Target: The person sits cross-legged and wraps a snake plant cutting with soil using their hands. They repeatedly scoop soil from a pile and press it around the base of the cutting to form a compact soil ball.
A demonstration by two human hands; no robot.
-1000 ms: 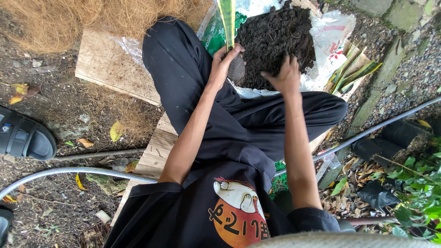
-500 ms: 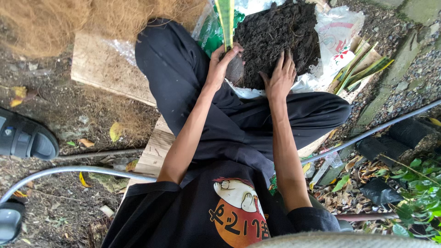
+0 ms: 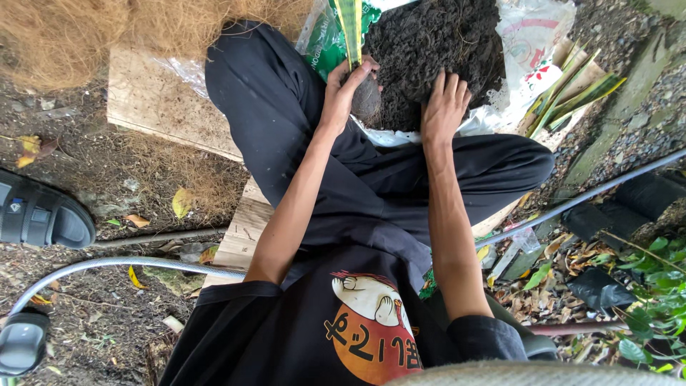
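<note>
A soil-covered root ball (image 3: 366, 100) with a striped green-yellow leaf (image 3: 349, 28) is clasped in the left hand (image 3: 343, 89), beside the dark soil heap (image 3: 429, 50). The right hand (image 3: 443, 107) is laid flat, released, on the soil.

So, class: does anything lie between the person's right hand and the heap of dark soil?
Nothing visible does. The right hand rests flat on the soil, while the left hand grips a plant's base beside it.

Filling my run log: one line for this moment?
left hand: grips plant base | right hand: flat on soil heap | seated cross-legged
</note>
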